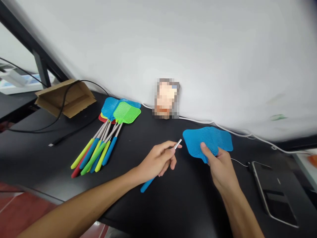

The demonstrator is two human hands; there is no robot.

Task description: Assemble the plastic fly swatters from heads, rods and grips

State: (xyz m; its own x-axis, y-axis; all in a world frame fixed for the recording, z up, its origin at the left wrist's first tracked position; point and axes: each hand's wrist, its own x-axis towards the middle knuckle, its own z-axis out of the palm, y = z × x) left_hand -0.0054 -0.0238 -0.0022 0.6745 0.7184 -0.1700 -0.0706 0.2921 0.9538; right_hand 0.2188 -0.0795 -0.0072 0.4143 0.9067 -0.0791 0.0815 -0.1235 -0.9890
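Observation:
My left hand (158,158) is closed around a fly swatter handle (147,185). Its silver metal rod pokes out between thumb and forefinger, and its blue grip shows below the hand. To the right, my right hand (224,167) pinches a blue perforated fly swatter head (195,140), its short neck pointing down. The rod's tip and this head are apart. More blue mesh (225,140) shows behind my right fingers; whether it is a separate head I cannot tell. Left of my hands lies a pile of assembled fly swatters (127,112) with blue, green, yellow and red parts.
An open cardboard box (66,99) lies at the back left, with black cables across it. A blurred-out box-like object (166,99) stands against the wall. A white cable (198,120) runs along the wall. On the right is a dark phone-like device (274,195) on the black table (119,205).

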